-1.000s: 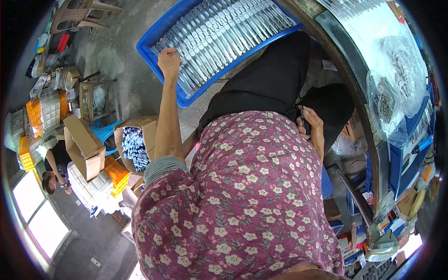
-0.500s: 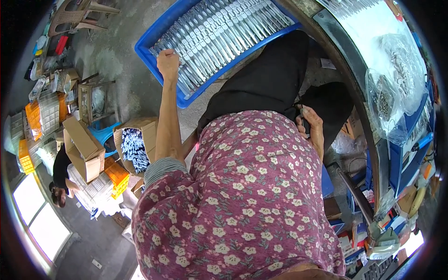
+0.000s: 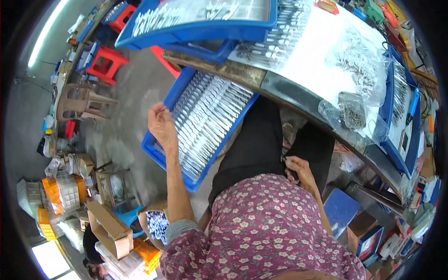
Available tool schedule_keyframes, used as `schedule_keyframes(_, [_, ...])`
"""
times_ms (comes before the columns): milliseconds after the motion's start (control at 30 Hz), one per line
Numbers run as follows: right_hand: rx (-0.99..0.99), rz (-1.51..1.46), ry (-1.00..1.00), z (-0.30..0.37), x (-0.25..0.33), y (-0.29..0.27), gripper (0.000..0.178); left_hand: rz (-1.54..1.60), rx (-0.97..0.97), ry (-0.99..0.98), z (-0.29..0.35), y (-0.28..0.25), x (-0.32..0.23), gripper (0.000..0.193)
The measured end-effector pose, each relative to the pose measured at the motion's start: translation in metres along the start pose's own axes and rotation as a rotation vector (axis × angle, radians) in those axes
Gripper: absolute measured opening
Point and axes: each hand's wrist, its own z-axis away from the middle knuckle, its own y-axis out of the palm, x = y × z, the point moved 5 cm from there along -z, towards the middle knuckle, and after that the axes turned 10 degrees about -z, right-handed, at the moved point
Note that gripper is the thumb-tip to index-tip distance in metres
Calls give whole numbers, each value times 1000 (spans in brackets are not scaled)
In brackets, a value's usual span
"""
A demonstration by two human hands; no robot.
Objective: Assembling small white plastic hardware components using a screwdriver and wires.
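Tray [image 3: 161,150] of silver pieces sat full at 11 o'clock; left hand [image 3: 162,125], fingers pinched together, touched its rows. Right hand [image 3: 298,169] clamped small tool at 3 o'clock. Sorting looked barely begun.

The person wears a maroon top [image 3: 261,233] printed all over with small pale flowers, a grey ribbed cuff [image 3: 179,228] at the pushed-up left sleeve, and black trousers [image 3: 261,144].
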Motion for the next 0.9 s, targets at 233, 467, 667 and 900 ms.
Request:
schedule_keyframes(233, [44,315,-100,7,9,2,29,-75,31,519,-63,34,-155,15])
schedule_keyframes(467, [85,279,3,5,5,-8,29,-381,406,823,-153,144,-199,22])
schedule_keyframes(667, [-76,236,-55,3,3,-9,30,-884,663,895,-186,227,-179,20])
schedule_keyframes(900, [-65,204,-103,7,5,-11,30,-1164,727,720,-188,260,-159,33])
